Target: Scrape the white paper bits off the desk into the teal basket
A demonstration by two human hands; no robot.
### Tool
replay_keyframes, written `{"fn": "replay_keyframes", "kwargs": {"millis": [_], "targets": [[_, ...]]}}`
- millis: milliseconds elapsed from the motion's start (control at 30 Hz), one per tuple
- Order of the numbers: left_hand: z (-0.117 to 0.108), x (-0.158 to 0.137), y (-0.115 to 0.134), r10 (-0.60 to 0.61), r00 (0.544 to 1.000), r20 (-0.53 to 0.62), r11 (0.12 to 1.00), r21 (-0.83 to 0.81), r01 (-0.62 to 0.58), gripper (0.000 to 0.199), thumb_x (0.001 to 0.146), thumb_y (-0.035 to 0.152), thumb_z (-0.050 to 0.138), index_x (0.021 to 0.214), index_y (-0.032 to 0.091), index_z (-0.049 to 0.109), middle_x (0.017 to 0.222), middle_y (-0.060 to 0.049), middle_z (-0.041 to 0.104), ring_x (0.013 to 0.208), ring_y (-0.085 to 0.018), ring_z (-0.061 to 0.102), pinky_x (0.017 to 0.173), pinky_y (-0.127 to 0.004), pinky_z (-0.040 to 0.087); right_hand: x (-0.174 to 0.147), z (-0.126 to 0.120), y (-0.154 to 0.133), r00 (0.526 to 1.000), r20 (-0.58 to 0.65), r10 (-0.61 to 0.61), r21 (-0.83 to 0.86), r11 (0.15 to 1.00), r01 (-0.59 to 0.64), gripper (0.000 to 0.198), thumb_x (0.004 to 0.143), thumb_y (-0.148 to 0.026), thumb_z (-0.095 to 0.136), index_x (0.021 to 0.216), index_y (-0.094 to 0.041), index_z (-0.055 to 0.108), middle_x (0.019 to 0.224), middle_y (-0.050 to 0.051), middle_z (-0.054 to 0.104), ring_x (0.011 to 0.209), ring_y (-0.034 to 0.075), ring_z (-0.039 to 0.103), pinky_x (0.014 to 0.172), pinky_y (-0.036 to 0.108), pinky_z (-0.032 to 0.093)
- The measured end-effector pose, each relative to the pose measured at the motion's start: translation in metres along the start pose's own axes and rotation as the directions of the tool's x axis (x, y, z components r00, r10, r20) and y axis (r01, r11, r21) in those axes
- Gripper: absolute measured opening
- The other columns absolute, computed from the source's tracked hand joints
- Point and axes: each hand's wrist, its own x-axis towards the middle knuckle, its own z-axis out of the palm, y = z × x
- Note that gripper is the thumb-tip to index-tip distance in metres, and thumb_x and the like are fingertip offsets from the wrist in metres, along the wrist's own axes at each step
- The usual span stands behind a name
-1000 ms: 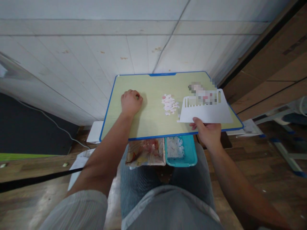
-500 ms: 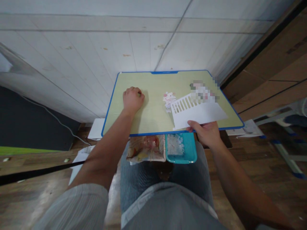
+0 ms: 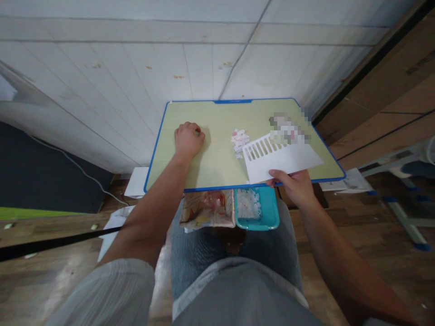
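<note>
My right hand (image 3: 295,184) grips the near edge of a white sheet (image 3: 283,165), thumb on top and fingers beneath. A row of long slots runs along the sheet's far left side. The sheet is held over the right part of a small yellow-green table (image 3: 217,158) with a blue rim. At its upper left lies a loose pile of small pale paper pieces (image 3: 240,140). On the table's left side rests my left hand (image 3: 189,139), fingers curled in; what they may hold is hidden.
Below the table's front edge, a teal plastic bin (image 3: 274,213) holds white scraps. Beside it is a patterned box (image 3: 207,213) with a clear reddish thing inside. A blurred-out item (image 3: 288,128) lies at the back right. A white panelled wall (image 3: 136,72) rises behind the table.
My right hand and the slotted sheet have shifted slightly to the right. My left hand stays in place with its fingers curled.
</note>
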Motion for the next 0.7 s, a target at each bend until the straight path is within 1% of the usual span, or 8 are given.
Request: {"fn": "replay_keyframes", "kwargs": {"millis": [100,200,300,367,567,633,700], "targets": [[-0.0004,-0.0001,0.0002,-0.008,1.0,0.01,1.0,-0.001,0.008,0.017,0.102,0.026,0.067,0.109,0.025,0.083,0.132,-0.018,0.083,0.136,-0.041,0.069,0.124,-0.057,0.053,0.0001,0.0001,-0.0001,1.0,-0.021,0.01,-0.008,1.0,-0.011,0.038,0.081,-0.058,0.096,0.07,-0.03,0.073,0.062,0.005,0.076,0.056,0.028,0.072,0.063,0.046,0.068],[-0.0013,0.0,0.001,-0.017,1.0,0.022,1.0,-0.002,0.017,0.018,0.104,0.026,0.067,0.11,0.024,0.083,0.134,-0.019,0.083,0.137,-0.041,0.07,0.125,-0.056,0.052,0.0004,0.0009,0.0007,1.0,-0.004,-0.006,-0.052,0.999,0.006,0.046,0.082,-0.062,0.097,0.064,-0.031,0.069,0.06,0.006,0.074,0.061,0.03,0.076,0.066,0.047,0.07],[-0.0024,0.0001,0.0017,-0.023,0.999,0.038,1.0,-0.004,0.023,0.019,0.104,0.026,0.067,0.112,0.023,0.085,0.135,-0.02,0.084,0.138,-0.042,0.071,0.125,-0.056,0.052,0.0008,0.0006,-0.0017,1.0,0.025,-0.001,-0.029,1.0,0.002,0.04,0.081,-0.06,0.096,0.068,-0.029,0.074,0.064,0.007,0.079,0.057,0.027,0.073,0.062,0.045,0.068],[-0.0029,-0.0001,0.0017,-0.023,0.999,0.037,1.0,-0.002,0.023,0.02,0.105,0.025,0.067,0.113,0.023,0.085,0.136,-0.02,0.084,0.139,-0.042,0.072,0.125,-0.057,0.052,0.0007,-0.0001,-0.0046,1.0,0.016,0.014,0.007,1.0,-0.014,0.034,0.078,-0.055,0.097,0.071,-0.028,0.077,0.064,0.006,0.079,0.054,0.026,0.071,0.06,0.044,0.067],[-0.0031,-0.0017,0.0003,-0.015,1.0,0.019,1.0,0.012,0.015,0.021,0.104,0.026,0.066,0.111,0.023,0.086,0.134,-0.02,0.086,0.135,-0.041,0.074,0.124,-0.057,0.055,0.0003,-0.0022,-0.0088,0.996,-0.087,0.034,0.061,0.998,-0.029,0.025,0.077,-0.048,0.093,0.079,-0.026,0.08,0.066,0.005,0.082,0.053,0.027,0.072,0.056,0.043,0.067],[-0.0033,-0.0018,-0.0003,-0.016,1.0,0.016,1.0,0.01,0.016,0.021,0.104,0.026,0.067,0.111,0.024,0.087,0.132,-0.018,0.086,0.135,-0.04,0.074,0.123,-0.056,0.055,0.0031,-0.0021,-0.0076,0.988,-0.153,0.022,0.07,0.997,-0.011,0.022,0.076,-0.046,0.089,0.078,-0.027,0.079,0.065,0.004,0.081,0.052,0.026,0.071,0.055,0.041,0.066],[-0.0035,-0.0012,-0.0006,-0.023,1.0,0.019,1.0,0.004,0.022,0.022,0.104,0.025,0.067,0.112,0.024,0.088,0.132,-0.018,0.087,0.135,-0.04,0.075,0.123,-0.055,0.055,0.0083,0.0006,-0.0063,0.979,-0.205,-0.012,0.031,0.999,0.018,0.021,0.078,-0.044,0.088,0.075,-0.026,0.076,0.065,0.005,0.081,0.052,0.025,0.07,0.054,0.039,0.063]]}}
